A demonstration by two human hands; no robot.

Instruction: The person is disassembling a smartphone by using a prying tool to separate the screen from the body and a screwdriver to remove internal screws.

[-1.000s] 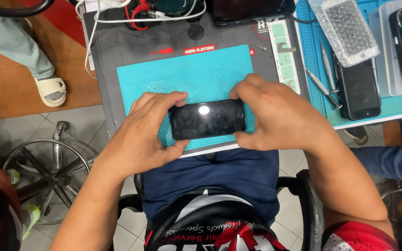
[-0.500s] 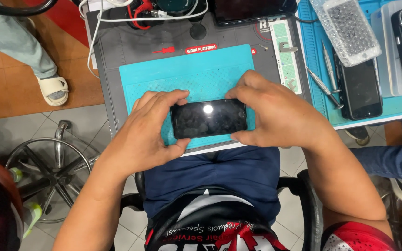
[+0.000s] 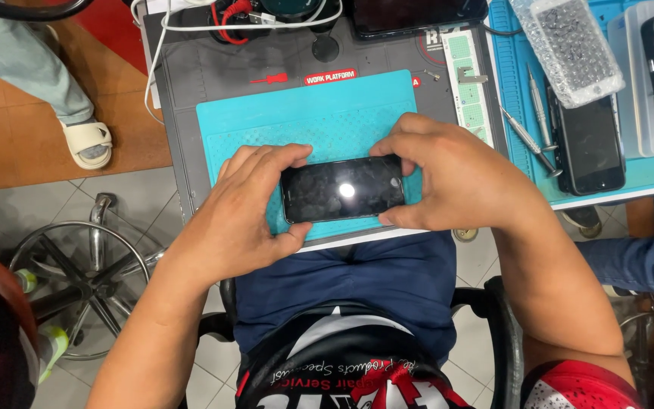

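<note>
Both hands grip a dark smartphone (image 3: 342, 189) over a teal mat (image 3: 304, 121) at the centre of the frame.

The left hand (image 3: 247, 204) is closed around the phone's left end, thumb under its lower edge and fingers curled over the top edge; the right hand (image 3: 456, 182) clamps the right end the same way — the phone lies level between them, screen up, a bright spot of light reflected on the glass. The teal mat rests on a grey work pad (image 3: 191, 83) on the tabletop. In the upper right of the frame, on a blue mat (image 3: 512, 83), a second dark phone (image 3: 588, 144) lies flat, with a bubble-wrapped part (image 3: 565, 45) just above it and screwdrivers (image 3: 531, 129) beside it — all well apart from the hands. White and red cables (image 3: 221, 19) run along the top edge.
</note>
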